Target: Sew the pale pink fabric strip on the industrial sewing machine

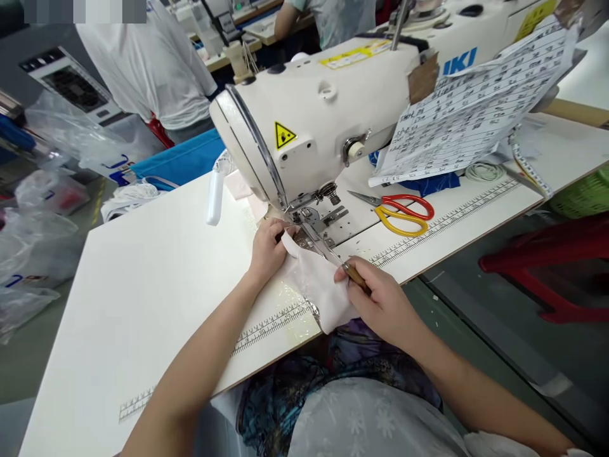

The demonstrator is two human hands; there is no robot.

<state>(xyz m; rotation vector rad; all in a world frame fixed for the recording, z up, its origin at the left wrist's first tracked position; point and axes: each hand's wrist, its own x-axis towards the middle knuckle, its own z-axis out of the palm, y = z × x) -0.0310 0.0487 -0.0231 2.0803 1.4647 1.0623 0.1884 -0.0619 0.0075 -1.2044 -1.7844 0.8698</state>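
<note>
A white sewing machine (pixel 309 114) stands on the white table (pixel 143 273). A small piece of white fabric (pixel 316 282) lies from the presser foot (pixel 307 222) toward the table's front edge. My left hand (pixel 267 251) presses the fabric's left side just in front of the needle area. My right hand (pixel 380 301) grips a thin wooden-handled pointed tool (pixel 340 260), its metal tip aimed at the presser foot, and also rests on the fabric's right edge.
Red and yellow scissors (pixel 404 212) lie right of the needle plate. A printed paper sheet (pixel 476 101) hangs taped on the machine. Another person in white (pixel 152 63) stands at the back. Plastic bags (pixel 42 209) lie left; a red stool (pixel 552 260) stands right.
</note>
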